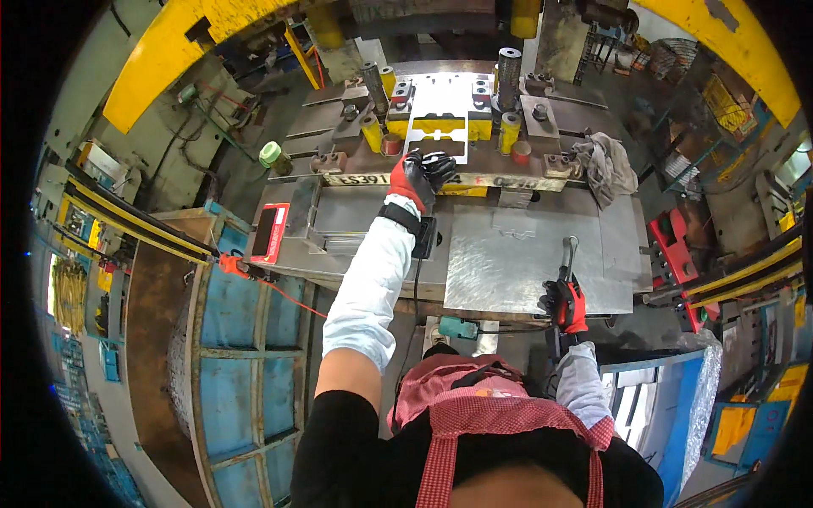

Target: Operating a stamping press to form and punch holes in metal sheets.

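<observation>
My left hand point(422, 179), in a black and red glove, reaches to the near end of a bright sheet metal strip point(438, 107) with cut-out openings. Its curled fingers close on the strip's near left corner; the fingertips are partly hidden. The strip lies over the press die point(542, 161), between upright guide posts. Lower right, my right hand point(566, 303), gloved alike, is closed around a long slim metal tool with a hooked tip point(570, 247). That tip is above a flat metal sheet point(517, 262) on the near part of the bench.
A red-framed box point(270, 233) and a green-capped bottle point(273, 156) are at the left. Grey rag point(606, 168) hangs at the die's right corner. A red control stand point(675, 245) stands farther right. Yellow press frame point(182, 42) arches overhead; a blue rack point(233, 311) is at left.
</observation>
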The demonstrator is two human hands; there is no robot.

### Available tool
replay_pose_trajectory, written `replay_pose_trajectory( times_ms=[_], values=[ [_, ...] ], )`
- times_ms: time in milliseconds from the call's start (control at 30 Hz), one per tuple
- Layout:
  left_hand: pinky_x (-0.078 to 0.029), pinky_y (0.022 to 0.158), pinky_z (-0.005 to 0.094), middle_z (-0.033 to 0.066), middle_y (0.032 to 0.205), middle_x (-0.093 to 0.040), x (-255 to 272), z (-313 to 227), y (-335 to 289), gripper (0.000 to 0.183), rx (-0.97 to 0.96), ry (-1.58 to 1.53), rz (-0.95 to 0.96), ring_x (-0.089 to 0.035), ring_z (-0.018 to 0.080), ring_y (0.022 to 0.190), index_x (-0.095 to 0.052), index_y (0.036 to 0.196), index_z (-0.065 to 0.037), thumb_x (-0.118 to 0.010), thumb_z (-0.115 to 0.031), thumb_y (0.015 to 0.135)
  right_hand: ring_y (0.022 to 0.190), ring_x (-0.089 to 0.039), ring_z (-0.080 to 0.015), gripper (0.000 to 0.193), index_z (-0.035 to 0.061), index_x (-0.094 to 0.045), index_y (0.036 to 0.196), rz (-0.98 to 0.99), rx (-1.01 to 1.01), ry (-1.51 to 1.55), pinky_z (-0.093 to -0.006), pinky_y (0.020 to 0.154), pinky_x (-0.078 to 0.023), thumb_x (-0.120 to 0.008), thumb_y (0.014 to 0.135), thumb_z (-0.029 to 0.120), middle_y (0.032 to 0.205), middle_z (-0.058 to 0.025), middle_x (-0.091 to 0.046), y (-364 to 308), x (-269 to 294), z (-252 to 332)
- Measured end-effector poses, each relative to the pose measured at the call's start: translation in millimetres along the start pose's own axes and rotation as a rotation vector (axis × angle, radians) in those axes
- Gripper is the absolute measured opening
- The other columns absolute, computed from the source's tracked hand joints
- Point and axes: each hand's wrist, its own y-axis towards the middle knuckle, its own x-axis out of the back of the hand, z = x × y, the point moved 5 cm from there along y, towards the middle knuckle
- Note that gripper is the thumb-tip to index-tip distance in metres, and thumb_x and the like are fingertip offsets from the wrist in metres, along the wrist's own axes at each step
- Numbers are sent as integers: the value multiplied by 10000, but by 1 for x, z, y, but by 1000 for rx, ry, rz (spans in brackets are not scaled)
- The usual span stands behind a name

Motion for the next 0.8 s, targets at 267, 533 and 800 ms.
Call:
replay_pose_trajectory(
  times_ms=[267, 533, 800],
  values=[
    [-445, 877, 456, 242, 1048, -564, 10, 2, 2, 512, -19, 75, -9, -554, 372, 970, -456, 1130, 96, -353, -339, 880, 528, -536, -197, 321, 102, -429, 1132, 41, -11, 62, -341, 459, -476, -530, 829, 130, 799, -124, -577, 2, 4, -4],
    [-443, 868, 475, 262, 1073, -531, 11, 5, 7, 554, 17, -63, -51, -531, 399, 979, -448, 1112, 107, -304, -381, 891, 519, -520, -186, 362, 125, -428, 1162, 20, -3, 77, -334, 452, -462, -548, 821, 149, 777, -113, -568, 1, 2, -1],
    [-453, 877, 426, 239, 1094, -540, 20, 0, 8, 528, 25, 11, 76, -543, 349, 996, -437, 1158, 92, -423, -344, 861, 526, -528, -182, 402, 135, -428, 1192, 62, -3, 85, -349, 476, -484, -568, 815, 125, 790, -120, -584, 3, 1, -3]
  ],
)
